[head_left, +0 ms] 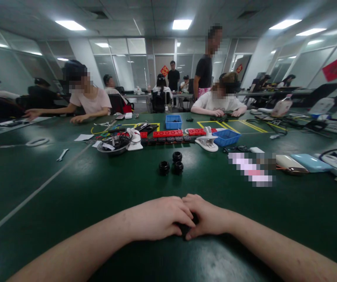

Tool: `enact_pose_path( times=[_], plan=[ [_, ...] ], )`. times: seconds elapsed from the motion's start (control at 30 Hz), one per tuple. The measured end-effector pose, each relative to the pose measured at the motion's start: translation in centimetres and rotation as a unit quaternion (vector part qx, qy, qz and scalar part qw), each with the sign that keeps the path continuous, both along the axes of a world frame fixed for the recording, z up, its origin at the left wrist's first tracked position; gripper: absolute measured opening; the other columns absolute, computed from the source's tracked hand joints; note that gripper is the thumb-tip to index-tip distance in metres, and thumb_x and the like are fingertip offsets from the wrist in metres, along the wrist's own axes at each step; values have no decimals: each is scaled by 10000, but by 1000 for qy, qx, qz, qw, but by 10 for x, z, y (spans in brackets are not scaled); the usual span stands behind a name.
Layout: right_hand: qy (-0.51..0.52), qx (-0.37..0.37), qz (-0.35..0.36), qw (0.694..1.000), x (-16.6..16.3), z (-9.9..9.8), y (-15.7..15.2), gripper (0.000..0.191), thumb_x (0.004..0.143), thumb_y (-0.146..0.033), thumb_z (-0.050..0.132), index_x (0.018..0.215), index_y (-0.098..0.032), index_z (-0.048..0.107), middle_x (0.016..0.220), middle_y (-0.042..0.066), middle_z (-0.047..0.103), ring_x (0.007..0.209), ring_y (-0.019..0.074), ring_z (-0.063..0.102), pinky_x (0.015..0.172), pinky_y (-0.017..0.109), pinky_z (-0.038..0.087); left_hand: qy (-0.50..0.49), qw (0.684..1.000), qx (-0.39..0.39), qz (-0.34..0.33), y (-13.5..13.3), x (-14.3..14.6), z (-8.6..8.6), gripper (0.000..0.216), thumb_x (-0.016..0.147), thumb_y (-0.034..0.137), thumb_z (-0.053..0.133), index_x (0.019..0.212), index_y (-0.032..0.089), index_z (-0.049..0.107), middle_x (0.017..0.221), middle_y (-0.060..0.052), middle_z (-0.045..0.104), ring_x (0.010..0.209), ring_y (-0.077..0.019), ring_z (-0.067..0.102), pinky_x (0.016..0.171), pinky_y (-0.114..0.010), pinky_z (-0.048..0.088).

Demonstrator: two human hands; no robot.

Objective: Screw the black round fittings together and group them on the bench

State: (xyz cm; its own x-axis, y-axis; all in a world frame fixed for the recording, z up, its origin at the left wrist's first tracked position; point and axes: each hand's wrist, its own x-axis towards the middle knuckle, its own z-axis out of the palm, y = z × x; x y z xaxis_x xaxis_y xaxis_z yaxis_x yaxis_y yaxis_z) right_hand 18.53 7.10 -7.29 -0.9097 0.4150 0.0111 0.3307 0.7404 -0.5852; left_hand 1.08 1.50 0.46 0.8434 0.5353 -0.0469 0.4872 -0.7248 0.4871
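Note:
My left hand (pixel 159 217) and my right hand (pixel 205 217) rest together on the dark green table (pixel 68 196), near its front edge. Both are closed, fingers curled inward and touching each other. A small black part (pixel 185 228) shows between the fingers, mostly hidden, and I cannot make out what it is. Three black ring-shaped parts (pixel 172 163) stand in a cluster on the table a short way beyond my hands.
Farther back lie a row of red blocks (pixel 168 134), two blue bins (pixel 173 122) (pixel 226 137), a white clamp-like tool (pixel 207 141), a bowl of cables (pixel 112 145) and a wrench (pixel 62 154). Devices and cables lie at right. Several people sit or stand across the table.

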Motion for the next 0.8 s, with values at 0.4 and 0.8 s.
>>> enact_pose_path(
  times=[0.4,0.8],
  plan=[
    [15,26,-12,999,-2,-3,-3,365,577,-383,748,824,-165,590,840,19,570,804,175,488,749,328,364,25,943,233,238,-15,23,-53,306,703,391,683,812,110,627,732,-64,607,677,-230,561,616,-357,450],
    [23,35,-2,999,-3,-5,-3,364,572,-351,745,847,-170,588,826,9,575,795,173,502,754,321,364,17,918,282,279,-15,25,-60,621,704,700,467,782,106,631,721,-108,612,711,-279,564,754,-486,400]
  ],
)
